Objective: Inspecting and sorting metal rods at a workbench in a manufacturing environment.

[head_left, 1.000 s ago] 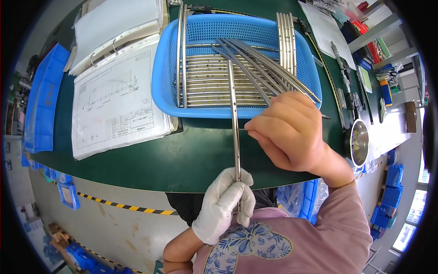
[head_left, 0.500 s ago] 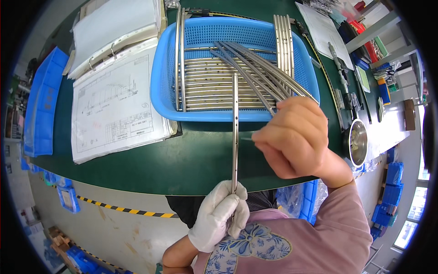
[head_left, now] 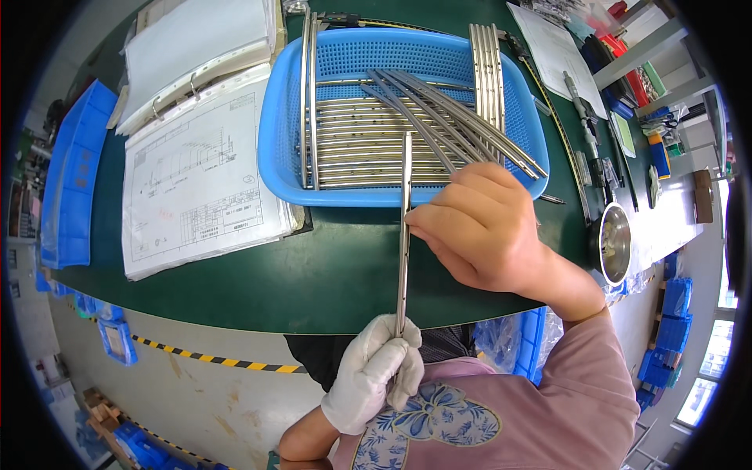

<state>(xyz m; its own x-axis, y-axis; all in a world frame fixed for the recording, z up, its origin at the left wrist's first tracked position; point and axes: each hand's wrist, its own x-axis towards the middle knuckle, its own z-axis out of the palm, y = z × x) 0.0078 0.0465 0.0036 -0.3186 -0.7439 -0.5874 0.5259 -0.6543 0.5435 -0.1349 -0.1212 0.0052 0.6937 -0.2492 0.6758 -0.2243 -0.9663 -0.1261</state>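
The green desk [head_left: 333, 274] carries everything here, with the perforated blue plastic basket [head_left: 384, 53] at 12 o'clock from the wearer and the open ring binder [head_left: 211, 168], showing a technical drawing, between 10 and 11 o'clock. Next in size come the hands: the bare right hand [head_left: 482, 231] hangs just off the basket's near rim, and the white-gloved left hand [head_left: 368, 376] sits lower, at about 7 o'clock from it. Inside the basket, a layer of metal rods [head_left: 352, 141] lies 9 to 3 o'clock, under a loose sheaf [head_left: 446, 117] slanting roughly 10 to 4. The single drilled metal rod [head_left: 403, 262] is what joins the two hands: its long axis runs almost exactly 6 to 12, its lower end gripped in the glove, its far tip overlapping the basket in view (whether it rests there or floats above, I cannot tell). From the right hand it lies at 9 o'clock, square across the reach, and that hand is the nearer to its upper stretch. The right hand is curled closed, its fingertips appearing to meet the rod's side; anything pinched between them is hidden. Smallest are the dark holes dotting the rod.
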